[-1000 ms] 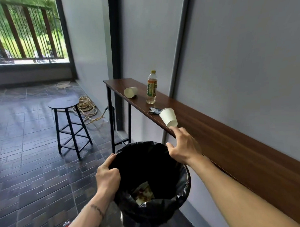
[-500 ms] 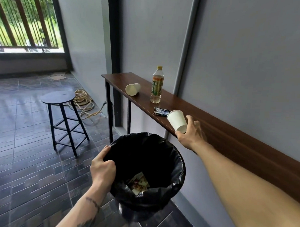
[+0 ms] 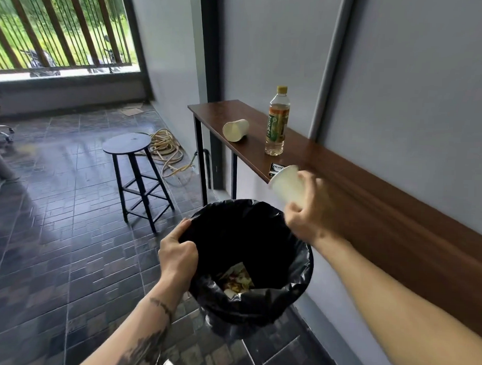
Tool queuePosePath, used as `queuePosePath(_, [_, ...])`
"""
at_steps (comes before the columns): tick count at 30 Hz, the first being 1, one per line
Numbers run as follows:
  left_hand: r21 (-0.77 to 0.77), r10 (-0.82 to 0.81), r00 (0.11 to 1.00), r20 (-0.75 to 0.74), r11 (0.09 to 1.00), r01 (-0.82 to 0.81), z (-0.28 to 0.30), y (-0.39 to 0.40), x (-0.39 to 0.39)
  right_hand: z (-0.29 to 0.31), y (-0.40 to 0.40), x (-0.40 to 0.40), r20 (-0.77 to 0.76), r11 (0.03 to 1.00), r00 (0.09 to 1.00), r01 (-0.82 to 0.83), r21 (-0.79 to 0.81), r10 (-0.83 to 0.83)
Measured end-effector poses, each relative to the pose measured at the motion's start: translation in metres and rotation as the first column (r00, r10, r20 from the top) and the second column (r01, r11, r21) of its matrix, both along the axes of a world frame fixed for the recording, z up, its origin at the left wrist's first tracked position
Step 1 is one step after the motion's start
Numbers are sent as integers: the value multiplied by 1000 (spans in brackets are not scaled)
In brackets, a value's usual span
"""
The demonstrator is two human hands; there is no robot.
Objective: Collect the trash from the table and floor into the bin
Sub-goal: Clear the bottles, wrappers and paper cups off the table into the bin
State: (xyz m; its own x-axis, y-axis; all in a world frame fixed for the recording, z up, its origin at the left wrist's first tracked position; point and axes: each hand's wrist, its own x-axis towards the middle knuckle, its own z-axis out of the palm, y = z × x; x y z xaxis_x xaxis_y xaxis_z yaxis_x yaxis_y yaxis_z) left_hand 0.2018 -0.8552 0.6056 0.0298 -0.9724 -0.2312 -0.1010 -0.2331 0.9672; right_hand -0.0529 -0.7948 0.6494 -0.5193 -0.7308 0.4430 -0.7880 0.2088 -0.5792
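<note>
Trash is spread over the long wooden desk (image 3: 371, 187) running from centre to right of the frame; below it at lower centre sits the black-lined bin (image 3: 299, 288), scraps in its bottom, its near rim clutched by the left hand (image 3: 178, 258). Right hand (image 3: 307, 212) pinches a white paper cup (image 3: 287, 185), tilted, above the bin's far rim; behind stand a tea bottle (image 3: 277, 123), a tipped cup (image 3: 235, 130) and a small dark packet (image 3: 277, 168); hands well apart.
</note>
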Motion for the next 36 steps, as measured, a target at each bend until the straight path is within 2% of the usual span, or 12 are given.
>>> queuePosePath(3, [-7, 20, 1000, -1, 1000, -20, 8, -4, -2, -14, 1, 38, 51, 919, 948, -319, 232, 316])
queuePosePath(6, [-14, 7, 1000, 6, 1000, -7, 12, -10, 2, -28, -10, 61, 122, 811, 905, -421, 407, 408])
queuePosePath(10, [-16, -43, 999, -22, 999, 43, 10, -31, 15, -25, -22, 71, 135, 795, 905, -420, 437, 404])
queuePosePath(14, [-37, -52, 998, -26, 998, 51, 7, -50, 24, -1, -35, 56, 10, 869, 931, -345, 356, 365])
queuePosePath(18, [-43, -56, 998, -9, 997, 56, -4, -62, 21, 20, -45, 25, -71, 903, 955, -245, 354, 287])
queuePosePath(27, [-23, -83, 997, 10, 996, 83, -47, -117, -18, 13, -97, -52, -94, 866, 986, -74, 495, 138])
queuePosePath(31, [-31, -54, 998, 12, 998, 54, -57, -140, -40, 3, -125, -90, -87, 831, 981, -99, 547, 175])
queuePosePath(36, [-29, 48, 997, -55, 998, -49, -50, -152, -63, 1, -153, -118, -24, 832, 966, -210, 513, 258])
